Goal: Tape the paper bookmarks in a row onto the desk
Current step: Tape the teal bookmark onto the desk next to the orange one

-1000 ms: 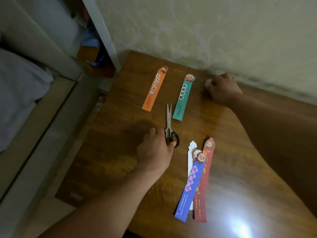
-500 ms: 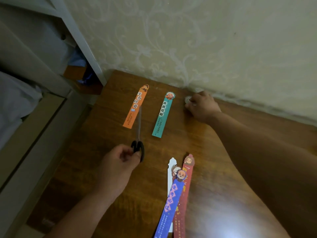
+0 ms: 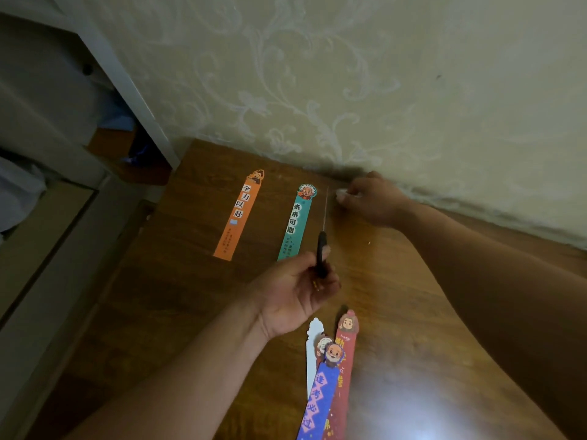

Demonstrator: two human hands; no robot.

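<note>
- Black-handled steel scissors (image 3: 322,249): lifted off the wooden table (image 3: 413,296), my left hand (image 3: 292,293) clamped on them, tips toward twelve o'clock.
- White tape roll (image 3: 341,194): my right hand (image 3: 374,201) pinches it; cut likely next.

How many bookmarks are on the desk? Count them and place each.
5 for sure: orange and teal side by side at the back; white, blue and red overlapping in front. A sixth may hide under blue.
</note>
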